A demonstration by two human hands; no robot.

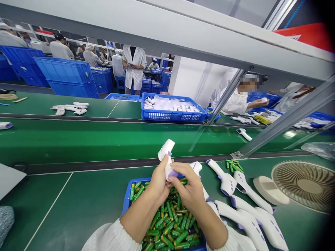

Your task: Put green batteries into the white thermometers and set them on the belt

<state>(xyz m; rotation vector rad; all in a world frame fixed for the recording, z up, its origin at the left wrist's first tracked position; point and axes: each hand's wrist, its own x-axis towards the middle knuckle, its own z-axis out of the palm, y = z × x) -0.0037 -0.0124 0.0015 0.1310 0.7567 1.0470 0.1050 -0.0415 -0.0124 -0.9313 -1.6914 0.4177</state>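
Note:
A white handheld forehead thermometer (166,148) with purple parts is held above a blue bin (126,199) of green batteries (170,223). My left hand (159,177) is closed round its handle, head end pointing up and away. The fingers of my right hand (188,183) pinch the purple end of the handle; whether a battery is between them cannot be made out. To the right lie several more white and purple thermometers (227,183), one partly behind my right hand. A small pile of green batteries (234,165) lies beyond them.
A beige fan (306,186) stands at the right. Beyond a dark rail runs a green conveyor belt (91,139), with a blue basket (172,115) of white thermometers past it. A slanted metal post (285,115) rises at the right. A co-worker (243,92) works across the line.

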